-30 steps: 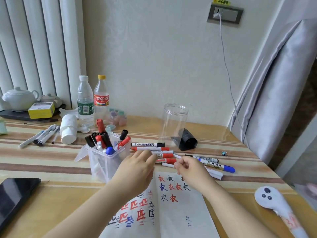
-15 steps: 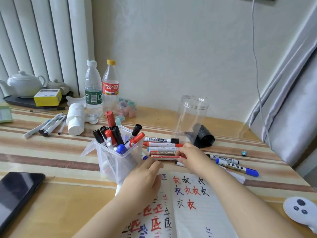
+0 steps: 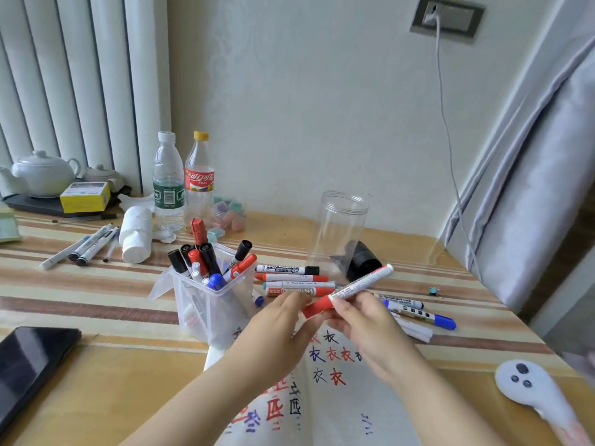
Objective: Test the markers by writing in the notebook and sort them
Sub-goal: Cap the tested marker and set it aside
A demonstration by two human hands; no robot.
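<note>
Red-capped marker (image 3: pixel 351 290) is held tilted above the notebook (image 3: pixel 325 397): the right hand (image 3: pixel 363 323) pinches its barrel, the left hand (image 3: pixel 277 333) grips the cap, hiding the cap's end. The notebook's lower pages are cut off.

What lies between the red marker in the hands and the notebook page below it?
Nothing visible. The red marker is held by both hands, left hand and right hand, directly above the open notebook; only its red cap is still on.
</note>
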